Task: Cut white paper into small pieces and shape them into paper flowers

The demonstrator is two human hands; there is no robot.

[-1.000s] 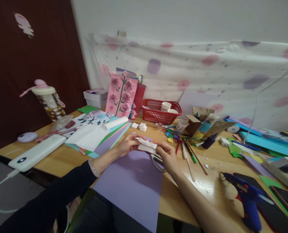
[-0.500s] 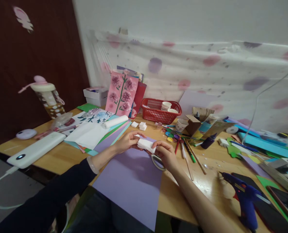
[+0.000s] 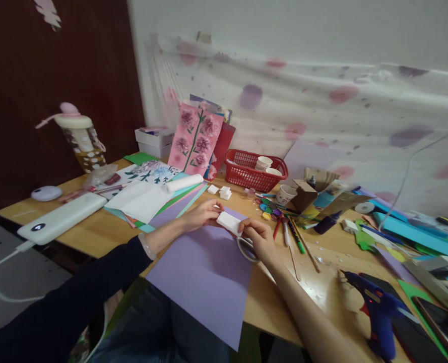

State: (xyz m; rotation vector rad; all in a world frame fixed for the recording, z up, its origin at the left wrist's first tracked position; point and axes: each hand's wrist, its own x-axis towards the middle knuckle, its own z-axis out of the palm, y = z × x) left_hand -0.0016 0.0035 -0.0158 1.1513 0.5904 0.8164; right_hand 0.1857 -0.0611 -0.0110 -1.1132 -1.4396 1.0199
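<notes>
Above the desk, both hands hold a small folded pad of white tissue paper (image 3: 229, 223) between them. My left hand (image 3: 204, 214) pinches its left end, and my right hand (image 3: 259, 239) grips the right end with thumb and fingers. Just under my right hand shows the pale loop handle of a pair of scissors (image 3: 247, 250); whether that hand also holds them I cannot tell. A purple paper sheet (image 3: 201, 277) lies below the hands and juts over the desk's front edge. Beyond my left hand sit small white paper squares (image 3: 225, 192) in a little stack.
White paper (image 3: 136, 201), a paper roll (image 3: 185, 183) and a power bank (image 3: 63, 218) lie left. A red basket (image 3: 256, 176) with paper cups stands behind. Brushes (image 3: 286, 232), paint pots (image 3: 269, 209) and a blue glue gun (image 3: 375, 307) are on the right.
The pad of white tissue paper has turned to show a flatter, smoother top face, its layered edge less visible. Both hands still hold it. The whole view has shifted slightly.
</notes>
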